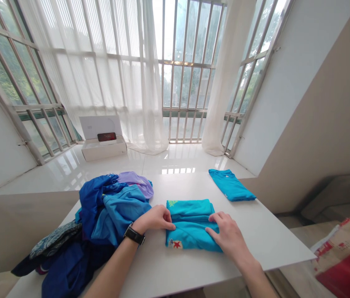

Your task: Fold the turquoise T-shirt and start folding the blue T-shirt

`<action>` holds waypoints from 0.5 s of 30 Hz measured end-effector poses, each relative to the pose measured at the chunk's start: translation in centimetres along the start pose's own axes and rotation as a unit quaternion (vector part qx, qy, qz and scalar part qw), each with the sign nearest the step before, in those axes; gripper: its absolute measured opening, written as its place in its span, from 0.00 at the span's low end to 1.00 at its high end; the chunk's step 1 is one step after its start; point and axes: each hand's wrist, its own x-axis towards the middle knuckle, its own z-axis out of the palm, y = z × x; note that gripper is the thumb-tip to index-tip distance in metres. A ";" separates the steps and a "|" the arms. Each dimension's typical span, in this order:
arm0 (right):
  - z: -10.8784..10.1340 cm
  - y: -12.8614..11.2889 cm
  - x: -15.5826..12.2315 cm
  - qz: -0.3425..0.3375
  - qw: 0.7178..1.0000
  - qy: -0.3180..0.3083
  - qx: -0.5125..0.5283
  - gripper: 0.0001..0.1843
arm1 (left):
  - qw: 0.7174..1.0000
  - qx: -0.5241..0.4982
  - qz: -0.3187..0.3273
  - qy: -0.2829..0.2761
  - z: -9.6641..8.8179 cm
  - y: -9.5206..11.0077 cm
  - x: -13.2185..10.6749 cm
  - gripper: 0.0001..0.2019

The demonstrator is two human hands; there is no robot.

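Two hands are on the folded turquoise T-shirt [190, 225] in my view. It lies near the middle of the white table [255, 244], squared into a compact rectangle, with a small red star print [177, 244] showing at its near left corner. The step in hand reads as smoothing a fold, since a soft ridge runs across the cloth between the hands. My left hand [153, 219] sits at the shirt's left edge with its fingers curled down on the cloth; from this view I cannot tell whether they pinch it or only press. My right hand [229, 240] lies spread and open on the right side of the shirt, pressing and holding nothing. What the cloth calls for is that ridge laid flat and the edges kept square. A black wristwatch [134, 234] circles the left wrist. Just left of the shirt, a heap of blue, purple and patterned garments [112, 207] spills toward the near left of the table. Toward the far right lies a second folded turquoise T-shirt [230, 185]. Beyond the table, an open white box [103, 149] stands on a glossy white ledge [175, 159] before sheer white curtains [137, 74], and a red and tan package [345, 256] sits off to the near right.
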 end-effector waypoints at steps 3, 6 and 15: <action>0.1 -1.6 -0.2 -0.075 0.997 0.007 0.029 0.04 | 0.999 0.039 -0.013 0.016 0.0 0.3 -0.3 0.16; 0.9 -2.9 -0.7 -0.093 0.992 -0.017 0.088 0.10 | 0.997 0.067 -0.013 0.037 0.0 0.5 -0.5 0.16; 2.8 -2.8 -1.2 -0.085 0.993 -0.007 0.080 0.10 | 0.983 0.088 0.073 0.142 0.5 2.2 -0.6 0.16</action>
